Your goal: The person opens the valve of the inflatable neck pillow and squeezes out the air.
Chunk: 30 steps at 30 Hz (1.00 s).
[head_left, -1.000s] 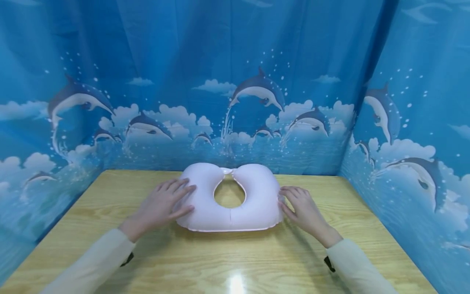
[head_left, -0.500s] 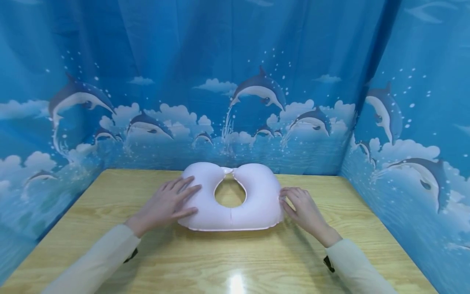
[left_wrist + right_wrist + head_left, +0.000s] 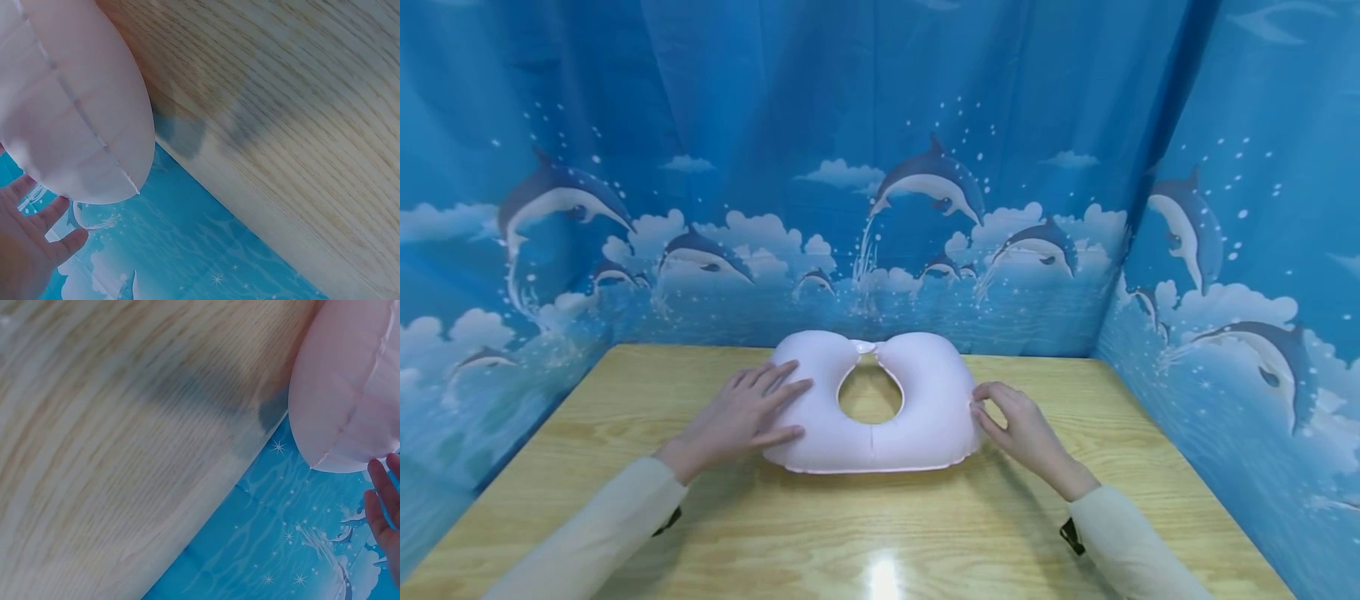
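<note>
A pale pink inflated U-shaped neck pillow [image 3: 925, 392] lies flat on the wooden table [image 3: 865, 533], its opening facing the far side. My left hand [image 3: 748, 412] rests on the pillow's left lobe with straight, spread fingers. My right hand [image 3: 1007, 421] is at the pillow's right edge, and its thumb and forefinger pinch the seam there. The left wrist view shows the pillow [image 3: 69, 112] from the side, with my left hand [image 3: 25, 250] beside it. In the right wrist view, the fingertips [image 3: 382, 506] sit just below the pillow [image 3: 350, 387].
A blue curtain [image 3: 880, 167] printed with dolphins and clouds closes in the table at the back, left and right. Bare wood lies between the pillow and the near edge, with a lamp's glare [image 3: 882, 575] on it.
My left hand has slid slightly further onto the left lobe. My right hand's fingers, spread flat a second ago, have drawn together onto the pillow's right seam. The pillow has barely moved.
</note>
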Tool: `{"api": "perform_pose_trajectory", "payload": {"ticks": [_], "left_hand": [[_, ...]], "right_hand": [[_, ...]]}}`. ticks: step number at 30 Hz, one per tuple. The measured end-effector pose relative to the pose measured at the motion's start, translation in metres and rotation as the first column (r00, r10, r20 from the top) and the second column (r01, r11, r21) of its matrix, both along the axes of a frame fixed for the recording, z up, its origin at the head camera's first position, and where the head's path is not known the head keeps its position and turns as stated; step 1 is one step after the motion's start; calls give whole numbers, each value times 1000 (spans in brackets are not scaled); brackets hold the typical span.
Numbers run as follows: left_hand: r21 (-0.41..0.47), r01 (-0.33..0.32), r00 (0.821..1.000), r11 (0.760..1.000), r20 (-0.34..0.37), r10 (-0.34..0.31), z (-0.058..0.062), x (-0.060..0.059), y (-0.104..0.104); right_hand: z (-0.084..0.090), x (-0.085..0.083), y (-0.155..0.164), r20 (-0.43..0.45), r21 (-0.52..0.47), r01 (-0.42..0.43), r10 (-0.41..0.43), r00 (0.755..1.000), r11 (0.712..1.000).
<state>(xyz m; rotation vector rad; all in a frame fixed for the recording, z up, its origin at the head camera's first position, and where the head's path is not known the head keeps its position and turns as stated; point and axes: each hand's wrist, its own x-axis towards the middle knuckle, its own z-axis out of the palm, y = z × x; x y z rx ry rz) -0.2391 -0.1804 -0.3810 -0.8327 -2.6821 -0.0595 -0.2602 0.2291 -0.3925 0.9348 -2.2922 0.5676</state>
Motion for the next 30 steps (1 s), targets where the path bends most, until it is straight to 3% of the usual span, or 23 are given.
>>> {"api": "perform_pose_trajectory", "payload": {"ticks": [14,30], "left_hand": [[2,-6,1000,1000,4,6,1,2,0],[0,-9,1000,1000,-4,9,2,3,-2]], "right_hand": [[-4,-5,5,-5,-65,-45,45,999,997],[-5,-7,8,74,-112,-55,64,995,992]]}}
